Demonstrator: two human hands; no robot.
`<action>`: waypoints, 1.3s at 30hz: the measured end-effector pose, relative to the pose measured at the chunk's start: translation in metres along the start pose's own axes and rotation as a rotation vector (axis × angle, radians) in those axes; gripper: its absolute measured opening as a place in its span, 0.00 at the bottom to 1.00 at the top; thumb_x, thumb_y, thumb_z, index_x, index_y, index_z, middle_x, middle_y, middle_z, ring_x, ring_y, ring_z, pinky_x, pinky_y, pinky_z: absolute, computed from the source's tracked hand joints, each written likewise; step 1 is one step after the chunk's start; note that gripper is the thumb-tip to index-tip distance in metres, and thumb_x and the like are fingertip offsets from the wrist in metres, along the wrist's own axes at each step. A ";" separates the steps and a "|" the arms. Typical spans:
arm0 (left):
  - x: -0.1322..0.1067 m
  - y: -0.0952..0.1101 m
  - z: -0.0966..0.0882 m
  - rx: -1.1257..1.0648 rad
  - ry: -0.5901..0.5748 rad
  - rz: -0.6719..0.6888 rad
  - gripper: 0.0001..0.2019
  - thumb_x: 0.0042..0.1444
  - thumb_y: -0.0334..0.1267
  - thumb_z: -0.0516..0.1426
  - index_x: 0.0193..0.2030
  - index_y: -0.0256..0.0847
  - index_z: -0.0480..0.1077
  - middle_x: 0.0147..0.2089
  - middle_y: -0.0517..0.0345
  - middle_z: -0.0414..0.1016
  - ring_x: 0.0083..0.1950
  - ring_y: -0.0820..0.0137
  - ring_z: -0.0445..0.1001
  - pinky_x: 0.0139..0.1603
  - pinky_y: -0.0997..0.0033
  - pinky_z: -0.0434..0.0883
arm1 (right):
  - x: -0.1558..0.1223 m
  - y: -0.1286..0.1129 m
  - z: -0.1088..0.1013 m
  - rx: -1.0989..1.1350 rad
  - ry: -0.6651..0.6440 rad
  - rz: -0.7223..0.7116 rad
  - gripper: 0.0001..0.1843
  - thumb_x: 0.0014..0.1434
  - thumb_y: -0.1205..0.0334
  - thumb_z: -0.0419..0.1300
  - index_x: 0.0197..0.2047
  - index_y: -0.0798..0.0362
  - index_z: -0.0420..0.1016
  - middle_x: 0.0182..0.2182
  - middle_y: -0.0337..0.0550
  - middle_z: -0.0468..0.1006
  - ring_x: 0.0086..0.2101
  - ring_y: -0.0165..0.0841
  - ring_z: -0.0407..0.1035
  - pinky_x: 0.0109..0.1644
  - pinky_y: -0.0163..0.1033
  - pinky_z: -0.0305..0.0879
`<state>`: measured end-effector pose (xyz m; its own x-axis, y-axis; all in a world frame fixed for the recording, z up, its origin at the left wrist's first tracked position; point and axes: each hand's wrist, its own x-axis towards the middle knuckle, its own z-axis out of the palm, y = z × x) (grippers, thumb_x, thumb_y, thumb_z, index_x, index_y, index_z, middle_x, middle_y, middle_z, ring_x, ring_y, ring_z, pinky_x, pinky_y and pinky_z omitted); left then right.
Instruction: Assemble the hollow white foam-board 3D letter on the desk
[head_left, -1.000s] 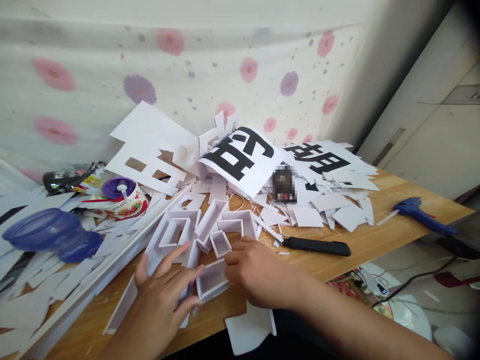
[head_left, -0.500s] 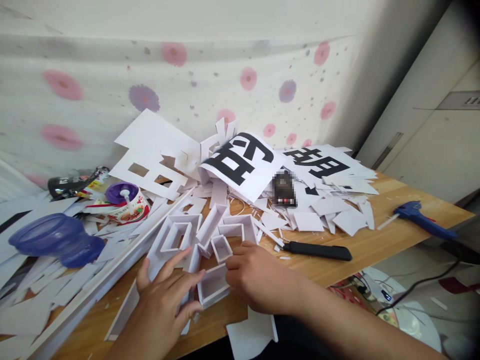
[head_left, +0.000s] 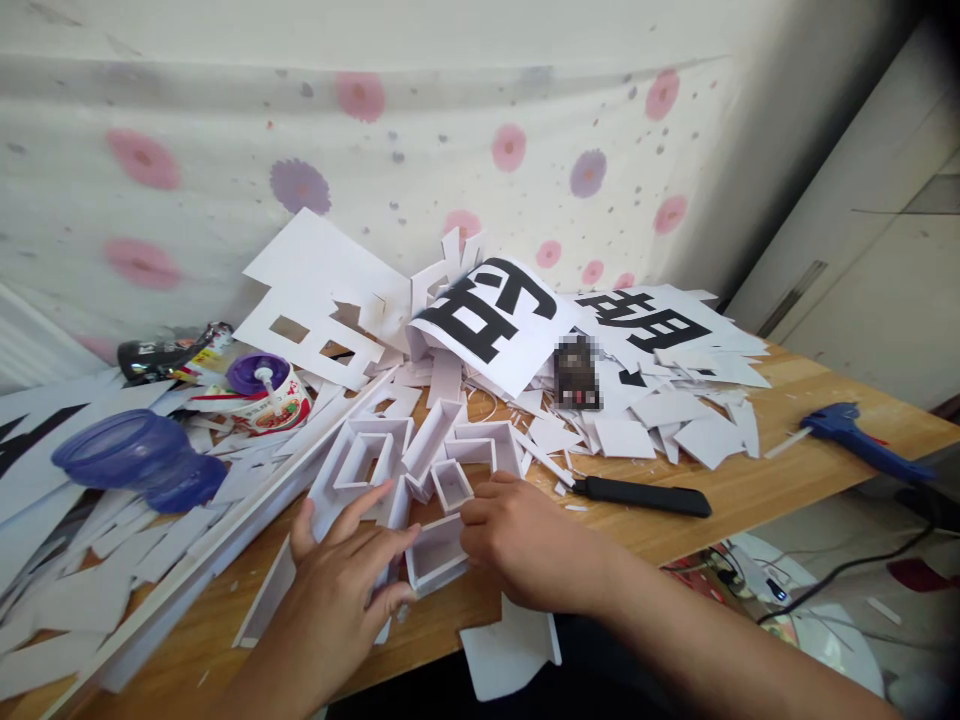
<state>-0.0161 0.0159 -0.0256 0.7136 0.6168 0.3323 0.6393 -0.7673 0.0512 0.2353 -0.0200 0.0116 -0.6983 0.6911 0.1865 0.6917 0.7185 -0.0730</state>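
A white foam-board structure [head_left: 390, 455] made of several open rectangular frames lies on the wooden table [head_left: 757, 480]. My left hand [head_left: 349, 575] rests on its near left side, fingers spread, thumb and forefinger against a small rectangular frame [head_left: 435, 553]. My right hand [head_left: 517, 535] presses the right wall of that same frame with curled fingers. A smaller square frame [head_left: 452, 483] sits just behind it.
A black utility knife [head_left: 645, 495] lies right of my hands. A blue glue gun [head_left: 862, 440] sits near the table's right edge. Printed sheets with black characters [head_left: 495, 315] and paper scraps fill the back. A purple plastic container [head_left: 142, 460] and a cup [head_left: 266, 390] stand left.
Both hands keep their hold on the small frame. The camera view shifted slightly, so everything sits a little further right in the picture.
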 end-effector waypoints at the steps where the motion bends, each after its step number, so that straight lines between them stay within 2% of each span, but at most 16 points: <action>1: 0.000 0.001 0.000 -0.015 -0.010 -0.013 0.18 0.52 0.30 0.61 0.49 0.51 0.72 0.49 0.56 0.82 0.65 0.47 0.67 0.67 0.33 0.29 | 0.000 0.000 0.000 0.002 -0.001 0.003 0.07 0.61 0.67 0.60 0.30 0.54 0.74 0.30 0.39 0.76 0.34 0.35 0.65 0.41 0.43 0.56; 6: 0.002 0.006 -0.002 -0.088 -0.041 -0.060 0.18 0.52 0.30 0.63 0.49 0.51 0.71 0.40 0.60 0.83 0.68 0.49 0.65 0.68 0.33 0.27 | 0.000 0.000 0.002 -0.001 0.017 0.000 0.08 0.62 0.67 0.59 0.30 0.54 0.73 0.30 0.39 0.75 0.34 0.35 0.65 0.40 0.43 0.55; 11: 0.006 0.013 -0.010 -0.130 -0.083 -0.104 0.17 0.52 0.28 0.63 0.48 0.48 0.71 0.45 0.54 0.82 0.68 0.48 0.64 0.67 0.28 0.29 | 0.000 -0.001 0.002 0.005 0.000 0.009 0.10 0.63 0.68 0.58 0.29 0.54 0.73 0.30 0.41 0.75 0.33 0.35 0.65 0.41 0.43 0.55; 17: 0.010 0.019 -0.018 -0.198 -0.135 -0.147 0.16 0.53 0.29 0.65 0.47 0.45 0.73 0.41 0.55 0.83 0.68 0.48 0.64 0.66 0.24 0.30 | -0.002 0.000 0.005 0.026 0.001 0.017 0.10 0.62 0.70 0.57 0.29 0.54 0.73 0.28 0.41 0.73 0.32 0.35 0.63 0.39 0.42 0.54; 26: 0.012 0.021 -0.020 -0.193 -0.138 -0.156 0.12 0.56 0.30 0.63 0.47 0.44 0.74 0.42 0.53 0.83 0.68 0.50 0.64 0.67 0.27 0.31 | -0.003 0.002 0.007 0.014 0.035 -0.016 0.11 0.61 0.74 0.55 0.29 0.55 0.73 0.27 0.41 0.71 0.30 0.34 0.58 0.37 0.42 0.50; 32: 0.011 0.022 -0.021 -0.197 -0.152 -0.171 0.11 0.57 0.32 0.62 0.47 0.45 0.74 0.43 0.53 0.82 0.68 0.51 0.64 0.68 0.27 0.30 | -0.003 0.001 0.007 0.018 0.037 -0.011 0.11 0.62 0.73 0.55 0.29 0.55 0.73 0.26 0.41 0.71 0.30 0.34 0.57 0.37 0.41 0.48; 36: 0.011 0.023 -0.021 -0.176 -0.135 -0.166 0.10 0.56 0.31 0.63 0.46 0.44 0.75 0.46 0.48 0.82 0.68 0.50 0.64 0.68 0.28 0.31 | -0.003 0.001 0.007 0.020 0.025 -0.012 0.11 0.61 0.74 0.55 0.29 0.55 0.73 0.26 0.42 0.71 0.30 0.34 0.58 0.37 0.41 0.48; 39: 0.011 0.023 -0.021 -0.192 -0.141 -0.159 0.13 0.55 0.30 0.64 0.46 0.44 0.74 0.44 0.51 0.82 0.68 0.49 0.64 0.67 0.26 0.31 | -0.003 0.001 0.007 0.017 0.031 -0.015 0.11 0.61 0.74 0.55 0.28 0.55 0.72 0.26 0.41 0.71 0.30 0.34 0.58 0.37 0.41 0.49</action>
<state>0.0003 0.0016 -0.0009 0.6502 0.7399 0.1728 0.6898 -0.6702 0.2738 0.2368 -0.0211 0.0046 -0.7025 0.6774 0.2181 0.6774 0.7305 -0.0869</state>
